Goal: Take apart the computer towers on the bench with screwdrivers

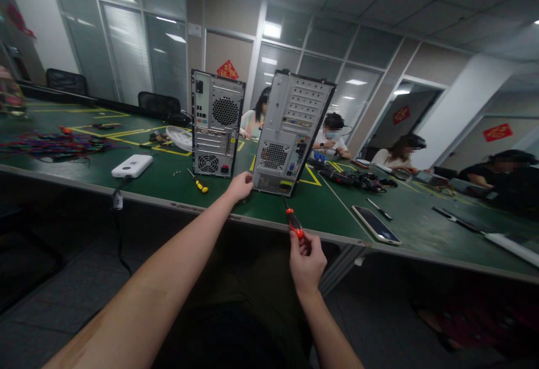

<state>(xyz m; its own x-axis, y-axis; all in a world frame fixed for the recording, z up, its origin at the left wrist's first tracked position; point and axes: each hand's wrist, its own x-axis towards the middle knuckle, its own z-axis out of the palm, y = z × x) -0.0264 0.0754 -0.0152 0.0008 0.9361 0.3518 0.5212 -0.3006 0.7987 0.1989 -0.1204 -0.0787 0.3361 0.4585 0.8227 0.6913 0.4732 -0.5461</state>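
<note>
A grey computer case [280, 127] stands upright on the green table, its rear panel facing me. My left hand [241, 186], fingers curled, holds the lower left edge of this case; some fingertips are hidden. In my right hand [308, 256] is a red-and-black screwdriver [293, 222], pinched at the end of its handle. Its shaft points up at the bottom edge of the same case; whether the tip touches is too small to tell. A second computer case [217, 124] stands to the left. A yellow-and-black screwdriver [199, 183] lies in front of it.
Left on the table [168, 192] are a white power bank [132, 166] with a cable, bundled wires [63, 144] and a white basket [179, 137]. To the right lie black cables [362, 180], a phone [376, 224] and a pen-like tool [379, 209]. Several people sit across the table.
</note>
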